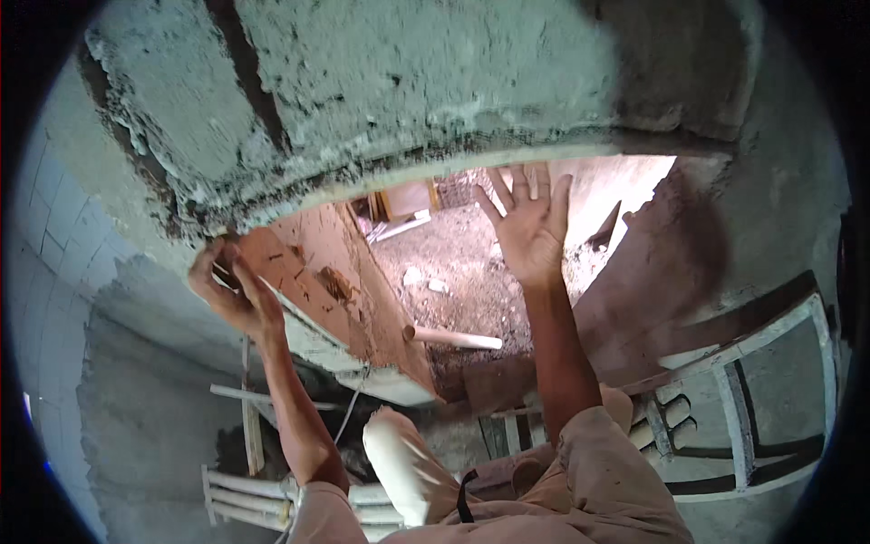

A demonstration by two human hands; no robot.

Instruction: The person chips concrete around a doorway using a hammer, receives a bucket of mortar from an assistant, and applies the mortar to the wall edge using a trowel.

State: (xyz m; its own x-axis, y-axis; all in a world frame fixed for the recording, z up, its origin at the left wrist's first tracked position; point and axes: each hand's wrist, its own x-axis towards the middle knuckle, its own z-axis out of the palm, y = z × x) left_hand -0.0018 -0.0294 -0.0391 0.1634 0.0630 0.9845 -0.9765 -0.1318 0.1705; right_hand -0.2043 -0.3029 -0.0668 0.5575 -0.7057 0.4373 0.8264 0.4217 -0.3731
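A rough concrete lintel (435,82) spans the upper view, crusted along its lower edge. My left hand (231,286) is raised at that edge's left corner, its fingers curled toward the thumb; whatever lies between the fingertips is too small to make out. My right hand (530,231) is spread open beneath the middle of the edge, fingertips at or near it, palm visible and holding nothing. Between my forearms is a bright opening with a chipped reddish side (362,308).
Beyond the opening lie rubble (435,272), boards (408,199) and a pale pipe (453,337). A metal frame (729,408) stands at lower right, and pale poles (249,499) are at lower left. A tiled wall (63,227) rises on the left, below me bare concrete.
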